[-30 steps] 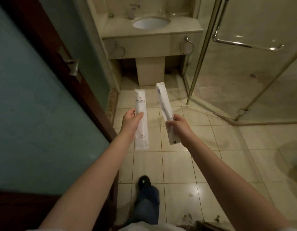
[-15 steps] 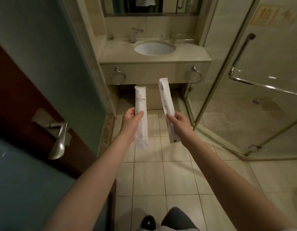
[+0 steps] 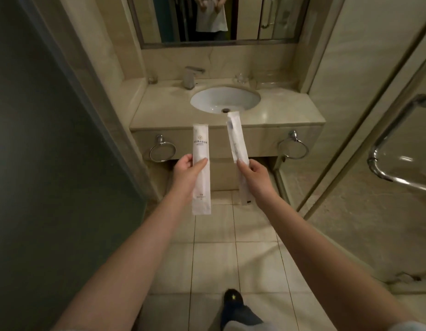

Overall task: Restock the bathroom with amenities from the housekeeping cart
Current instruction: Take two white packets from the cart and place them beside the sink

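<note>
The left hand (image 3: 187, 174) pinches a long, opaque white printed packet (image 3: 200, 144) upright between thumb and fingers. The right hand (image 3: 255, 177) pinches a slimmer see-through toothbrush packet (image 3: 234, 137), its top leaning left. Both packets are held in the air in front of the vanity counter (image 3: 159, 111) and its basin (image 3: 225, 101).

Pretty standard hotel bathroom: beige stone surface (image 3: 159, 111) at the far end with an oval white sink (image 3: 214, 101) sunk into it, chrome faucet (image 3: 191, 76) behind that, mirror (image 3: 250, 17) above. On its front hang the left towel ring (image 3: 162, 150) and the right towel ring (image 3: 293, 147). Glass shower door (image 3: 350, 211) with a chrome handle (image 3: 374, 164) on the right, tiled floor (image 3: 214, 259) underfoot, one dark shoe (image 3: 233, 298) at the near edge.
</note>
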{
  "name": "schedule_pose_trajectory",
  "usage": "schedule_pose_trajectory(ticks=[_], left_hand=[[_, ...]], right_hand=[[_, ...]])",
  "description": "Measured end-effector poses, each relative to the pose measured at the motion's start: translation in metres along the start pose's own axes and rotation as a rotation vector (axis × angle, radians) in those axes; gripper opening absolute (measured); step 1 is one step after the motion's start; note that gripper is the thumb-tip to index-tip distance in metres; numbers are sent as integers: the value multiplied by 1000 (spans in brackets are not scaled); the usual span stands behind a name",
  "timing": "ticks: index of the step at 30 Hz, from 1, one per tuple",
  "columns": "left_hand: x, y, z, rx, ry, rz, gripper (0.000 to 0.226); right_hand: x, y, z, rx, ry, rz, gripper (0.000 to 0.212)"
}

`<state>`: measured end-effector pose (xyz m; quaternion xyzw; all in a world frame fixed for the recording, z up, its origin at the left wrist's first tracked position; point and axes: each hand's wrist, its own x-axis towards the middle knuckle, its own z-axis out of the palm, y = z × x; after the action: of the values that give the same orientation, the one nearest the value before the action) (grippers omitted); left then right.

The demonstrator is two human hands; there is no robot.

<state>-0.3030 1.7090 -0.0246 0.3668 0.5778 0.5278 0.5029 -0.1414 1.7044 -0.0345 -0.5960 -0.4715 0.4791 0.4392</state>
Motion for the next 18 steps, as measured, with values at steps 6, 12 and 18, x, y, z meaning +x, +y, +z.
schedule_pose_trajectory(ticks=[6, 12, 18], left_hand=[[120, 37, 27, -4, 14, -4, 22], [241, 52, 35, 6, 15, -25, 29], [373, 73, 44, 25, -49, -20, 12]], right_hand=[[126, -32, 16, -9, -21, 8, 29], [239, -53, 45, -35, -30, 35, 29], [356, -67, 75, -31, 70, 22, 30]])
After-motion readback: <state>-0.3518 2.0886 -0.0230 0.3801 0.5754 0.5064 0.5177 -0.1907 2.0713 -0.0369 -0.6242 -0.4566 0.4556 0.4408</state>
